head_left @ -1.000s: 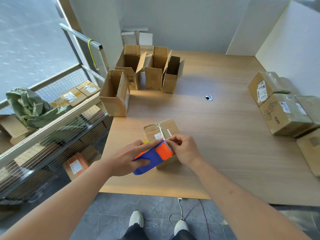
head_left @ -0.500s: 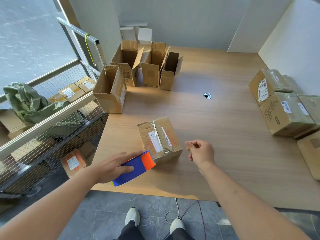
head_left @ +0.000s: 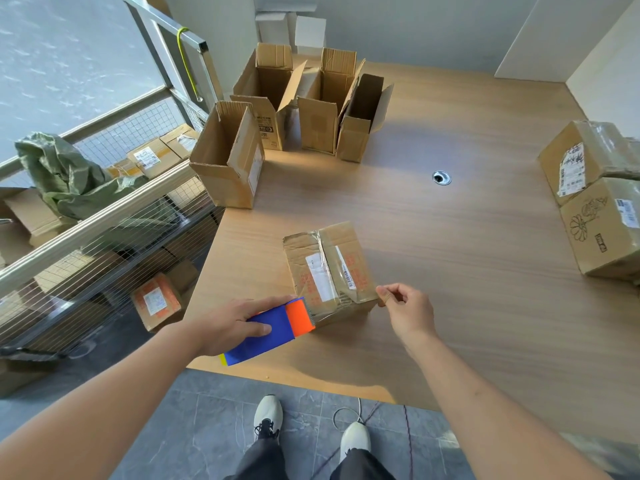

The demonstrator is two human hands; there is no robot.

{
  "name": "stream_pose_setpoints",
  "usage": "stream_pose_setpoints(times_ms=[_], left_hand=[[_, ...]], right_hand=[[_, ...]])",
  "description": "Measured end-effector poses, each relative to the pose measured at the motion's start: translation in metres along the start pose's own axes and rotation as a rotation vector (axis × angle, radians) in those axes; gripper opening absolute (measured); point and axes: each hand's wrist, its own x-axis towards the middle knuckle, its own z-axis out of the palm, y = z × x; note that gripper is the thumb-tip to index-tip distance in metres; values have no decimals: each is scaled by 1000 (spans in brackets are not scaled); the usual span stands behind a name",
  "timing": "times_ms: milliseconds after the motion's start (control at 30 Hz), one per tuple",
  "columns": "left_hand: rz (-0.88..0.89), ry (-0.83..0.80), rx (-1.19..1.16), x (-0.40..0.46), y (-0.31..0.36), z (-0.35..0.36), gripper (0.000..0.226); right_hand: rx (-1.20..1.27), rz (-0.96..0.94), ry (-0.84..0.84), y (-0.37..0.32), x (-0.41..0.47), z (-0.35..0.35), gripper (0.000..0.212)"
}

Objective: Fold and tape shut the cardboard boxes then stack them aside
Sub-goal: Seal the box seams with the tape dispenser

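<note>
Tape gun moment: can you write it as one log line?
left hand: grips tape gun | right hand: pinches tape end | box: closed, on table

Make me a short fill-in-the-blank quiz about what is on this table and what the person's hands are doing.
1. The left hand holds a blue and ____ tape dispenser.
2. The box nearest the hands is ____ on top.
3. At the table's far left stand ____ open boxes.
4. The right hand is beside the box's near ____ corner.

Missing words: orange; taped shut; four; right

left hand gripping tape dispenser, right hand beside taped box
</note>
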Motion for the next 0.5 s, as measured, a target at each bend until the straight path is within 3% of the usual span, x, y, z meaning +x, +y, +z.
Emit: stream_pose_setpoints(times_ms=[67,133,167,300,433,500], left_hand=[[2,5,-27,1,0,1,61],[-1,-2,-46,1,2,1,61],[1,-8,-43,1,3,1,61],[8,-26,-24,0,8,-4,62],[8,-29,-3,0,10,-3,63],[8,-26,-3,0,8,-2,62]], right_hand=[[-107,-30,-42,0,0,-1,21],[-208,-23,-112,0,2,-2,51],[-301,-79,-125,-1,2,-2,56],[-671,-548,-49,-15,-9,12,53],[-734,-678,-273,-26,-10,47,67],[-840,-719,-273,-21,-6,57,69]])
